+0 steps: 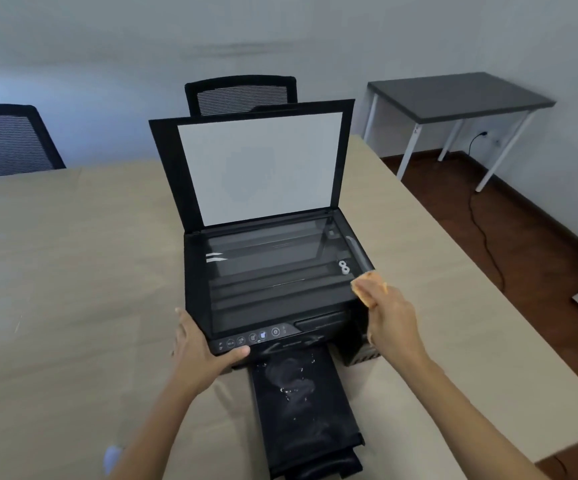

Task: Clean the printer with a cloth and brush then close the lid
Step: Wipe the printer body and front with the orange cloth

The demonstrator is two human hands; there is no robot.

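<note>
A black printer (197,271) stands on the beige table (72,254) with its scanner lid (259,168) raised upright, white pad facing me. The scanner glass (273,271) lies bare. My left hand (200,348) grips the printer's front left corner, thumb on the control panel. My right hand (393,323) holds a bunched orange cloth (367,289) against the right front edge of the glass. The pulled-out output tray (301,403) in front carries dust smears and white specks. No brush is visible.
Two black mesh chairs, one (3,140) at the far left and another (242,95) behind the lid, stand at the far side of the table. A grey side table (453,95) with white legs stands at the right wall. A black cable (481,223) trails across the brown floor.
</note>
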